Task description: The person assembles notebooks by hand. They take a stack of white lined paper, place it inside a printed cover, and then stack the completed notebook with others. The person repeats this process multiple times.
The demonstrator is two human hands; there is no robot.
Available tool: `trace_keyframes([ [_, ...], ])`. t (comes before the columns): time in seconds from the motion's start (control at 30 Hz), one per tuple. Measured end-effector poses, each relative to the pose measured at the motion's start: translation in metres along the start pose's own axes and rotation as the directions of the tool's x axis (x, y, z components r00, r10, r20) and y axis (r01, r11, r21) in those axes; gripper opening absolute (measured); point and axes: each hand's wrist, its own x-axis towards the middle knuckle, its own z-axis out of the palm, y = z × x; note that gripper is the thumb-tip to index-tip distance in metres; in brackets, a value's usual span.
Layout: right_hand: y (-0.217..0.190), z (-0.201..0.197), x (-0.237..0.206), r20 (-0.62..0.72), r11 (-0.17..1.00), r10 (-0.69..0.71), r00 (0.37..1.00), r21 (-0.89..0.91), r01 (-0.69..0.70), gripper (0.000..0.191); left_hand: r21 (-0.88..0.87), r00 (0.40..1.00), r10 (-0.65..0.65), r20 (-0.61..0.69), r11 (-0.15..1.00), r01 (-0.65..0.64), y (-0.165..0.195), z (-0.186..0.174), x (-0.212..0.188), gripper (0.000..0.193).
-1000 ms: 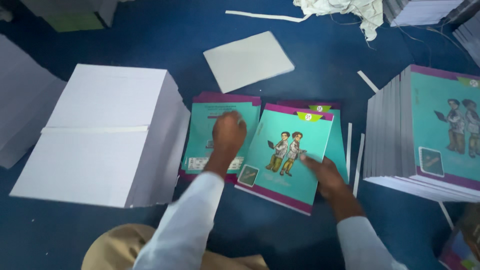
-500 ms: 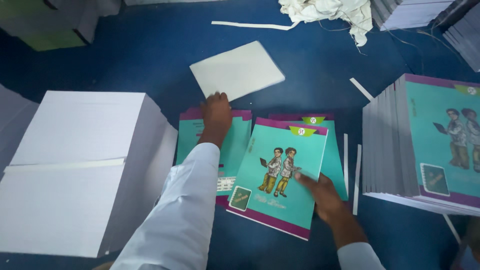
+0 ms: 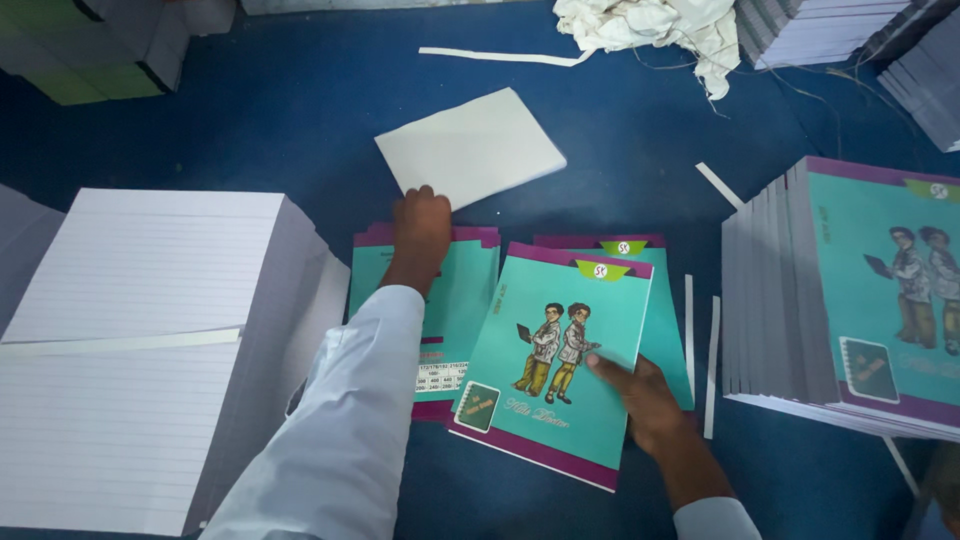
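Observation:
My left hand reaches forward and its fingertips touch the near edge of a thin white pad of paper lying on the blue surface. My right hand holds the lower right of a teal exercise-book cover with a purple border, thumb on top. That cover lies tilted over more teal covers, which are spread flat under my left forearm.
A tall stack of ruled white sheets stands at the left. A pile of finished teal books sits at the right. Paper strips lie between. White cloth and more stacks are at the back.
My left hand has moved forward off the teal covers to the white pad's edge. My right hand stays on the tilted cover.

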Motion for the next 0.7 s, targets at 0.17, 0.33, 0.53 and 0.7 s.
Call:
trace_keyframes([
  [0.17, -0.005, 0.003, -0.004, -0.028, 0.998, 0.049, 0.998, -0.038, -0.05, 0.075, 0.016, 0.989, 0.01, -0.15, 1.0, -0.007, 0.005, -0.008, 0.005, 0.007],
  [0.33, -0.012, 0.006, -0.012, -0.042, 0.994, 0.068, 0.997, -0.077, -0.071, 0.07, -0.19, 0.967, 0.012, -0.254, 0.98, -0.062, 0.027, -0.023, 0.003, 0.011],
  [0.53, -0.016, 0.011, -0.022, -0.083, 0.992, 0.055, 0.995, -0.105, -0.064, 0.068, -0.489, 0.96, 0.051, -0.276, 0.852, -0.186, 0.076, -0.038, -0.053, 0.012],
  [0.7, -0.019, 0.012, -0.023, -0.047, 0.992, 0.002, 0.999, -0.125, -0.008, 0.069, -0.49, 0.962, 0.161, -0.221, 0.834, -0.252, 0.108, -0.065, -0.107, 0.011],
])
